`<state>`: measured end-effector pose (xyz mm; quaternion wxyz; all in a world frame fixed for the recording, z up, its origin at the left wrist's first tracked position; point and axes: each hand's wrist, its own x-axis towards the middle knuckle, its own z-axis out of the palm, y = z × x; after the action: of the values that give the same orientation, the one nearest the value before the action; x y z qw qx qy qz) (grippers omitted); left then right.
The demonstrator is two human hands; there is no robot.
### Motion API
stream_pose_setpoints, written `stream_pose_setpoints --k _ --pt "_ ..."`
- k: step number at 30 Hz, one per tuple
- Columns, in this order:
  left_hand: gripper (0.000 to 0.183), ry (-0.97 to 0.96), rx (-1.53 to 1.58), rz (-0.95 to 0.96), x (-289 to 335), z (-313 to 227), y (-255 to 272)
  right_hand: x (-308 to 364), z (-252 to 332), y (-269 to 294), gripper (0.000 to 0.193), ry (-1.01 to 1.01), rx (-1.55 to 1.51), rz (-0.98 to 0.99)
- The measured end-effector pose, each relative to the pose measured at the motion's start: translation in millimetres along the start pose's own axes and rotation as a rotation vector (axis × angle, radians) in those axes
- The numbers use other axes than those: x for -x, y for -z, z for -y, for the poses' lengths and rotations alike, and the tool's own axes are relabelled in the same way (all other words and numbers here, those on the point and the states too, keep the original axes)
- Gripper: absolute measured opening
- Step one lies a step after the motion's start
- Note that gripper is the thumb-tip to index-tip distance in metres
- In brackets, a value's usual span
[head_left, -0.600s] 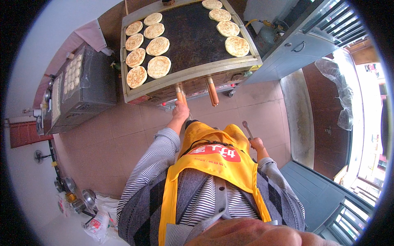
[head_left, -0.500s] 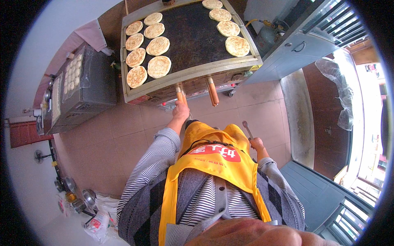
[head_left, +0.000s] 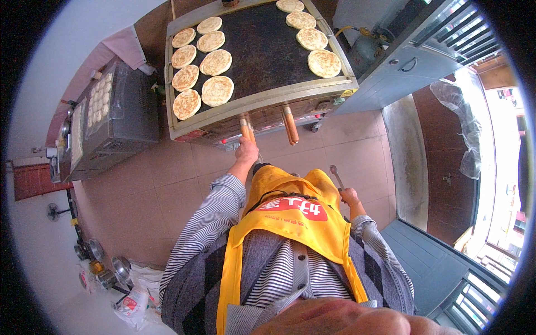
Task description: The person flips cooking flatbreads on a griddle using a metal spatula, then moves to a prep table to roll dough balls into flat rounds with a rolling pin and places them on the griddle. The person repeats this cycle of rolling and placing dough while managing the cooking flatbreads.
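Note:
My left hand is closed around the left wooden handle at the front of the griddle. To its right a second wooden handle juts out, untouched. Low by my right thigh, my right hand grips a slim metal utensil with a rounded end; its exact kind is too small to make out. Browned round flatbreads lie in two columns along the griddle's left side. Several more flatbreads form a single column on the right, with dark bare metal between.
A grey cabinet at left bears rows of pale dough rounds. Right of the griddle stand a gas cylinder and an open blue-grey door. Pots and a plastic bag sit by the lower-left wall.

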<state>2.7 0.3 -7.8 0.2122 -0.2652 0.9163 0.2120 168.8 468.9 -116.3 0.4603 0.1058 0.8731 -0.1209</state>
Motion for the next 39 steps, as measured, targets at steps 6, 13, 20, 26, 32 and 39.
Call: stream_pose_setpoints --k 6,13,20,26,32,39 --pt "0.063 0.007 0.014 0.018 5 -9 5 10 0 7 0.025 -0.050 -0.085 -0.012" --pt "0.062 0.043 0.037 0.050 8 -7 10 37 28 28 0.043 -0.154 -0.298 -0.009" --pt "0.062 0.023 0.023 0.060 8 -9 11 28 19 20 0.040 -0.195 -0.419 -0.031" --pt "0.061 0.038 0.016 0.038 5 -5 8 33 25 23 0.042 -0.189 -0.429 -0.034" --pt "0.059 0.027 -0.002 0.033 1 1 4 28 26 21 0.041 -0.211 -0.417 -0.013" --pt "0.063 0.004 0.030 0.019 6 -18 8 -28 -32 -25 0.044 0.022 -0.135 -0.114"
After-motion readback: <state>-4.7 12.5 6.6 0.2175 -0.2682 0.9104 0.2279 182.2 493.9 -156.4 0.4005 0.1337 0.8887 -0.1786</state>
